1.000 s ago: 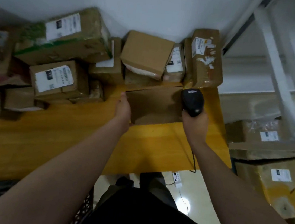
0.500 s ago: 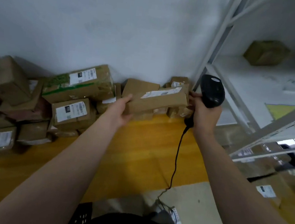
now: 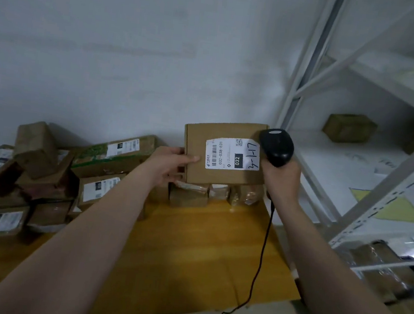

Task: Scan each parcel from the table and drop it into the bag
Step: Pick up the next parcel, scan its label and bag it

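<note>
A flat brown cardboard parcel (image 3: 197, 140) is held upright above the table, its white shipping label (image 3: 232, 154) facing me. My left hand (image 3: 170, 163) grips its left edge, thumb on the front face. My right hand (image 3: 279, 178) grips a black barcode scanner (image 3: 276, 146), whose head sits right by the parcel's upper right corner. The scanner's black cable (image 3: 263, 243) hangs down to the floor. No bag is in view.
Several taped parcels (image 3: 44, 172) are piled on the yellow wooden table (image 3: 189, 253) at the left and along the wall. A white metal shelf rack (image 3: 370, 160) stands at the right, with a box (image 3: 349, 128) on a shelf and parcels below.
The parcel was lifted off the table and turned upright, so its label now faces me. The scanner rose with my right hand to the parcel's right edge. My view tilted upward.
</note>
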